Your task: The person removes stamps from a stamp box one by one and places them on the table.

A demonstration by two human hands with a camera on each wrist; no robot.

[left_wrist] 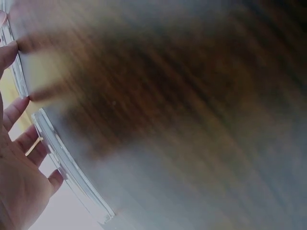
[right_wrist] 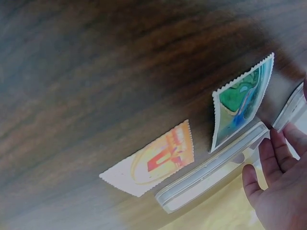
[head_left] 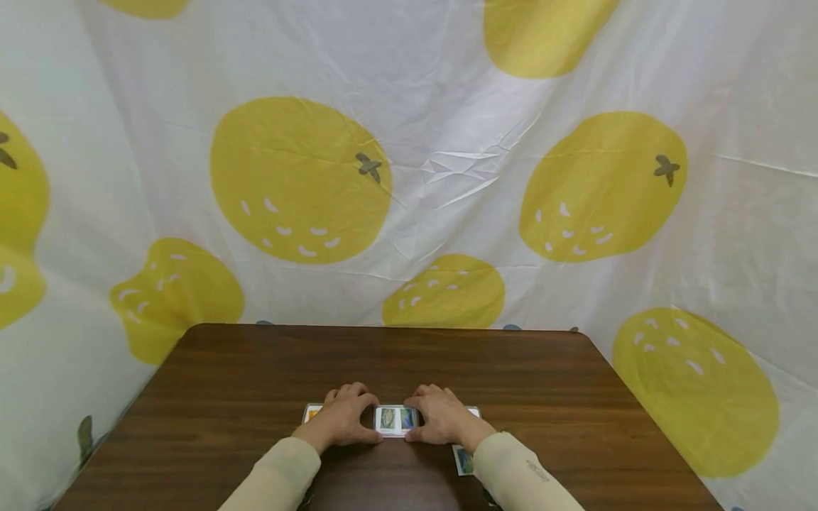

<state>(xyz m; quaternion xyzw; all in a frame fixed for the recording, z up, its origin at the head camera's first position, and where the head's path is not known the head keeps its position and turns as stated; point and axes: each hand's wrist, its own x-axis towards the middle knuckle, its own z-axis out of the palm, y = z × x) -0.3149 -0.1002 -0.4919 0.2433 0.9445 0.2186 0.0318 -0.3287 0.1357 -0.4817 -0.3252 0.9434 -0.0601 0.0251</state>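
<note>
A small clear plastic case (head_left: 397, 420) with two stamps showing inside lies near the table's front, between both hands. My left hand (head_left: 345, 417) holds its left end, thumb at the near corner and fingers at the far one. On the opposite end, my right hand (head_left: 441, 417) grips in the same way. Beside the right hand, a green and blue stamp (right_wrist: 240, 103) and an orange and white stamp (right_wrist: 160, 158) lie on the wood. A second case (right_wrist: 211, 170) sits under that hand; another case (left_wrist: 72, 165) is below the left hand, mostly covered in the head view.
The brown wooden table (head_left: 383, 355) has rounded far corners. Behind it and along the sides hangs a white cloth (head_left: 447, 156) printed with yellow fruit.
</note>
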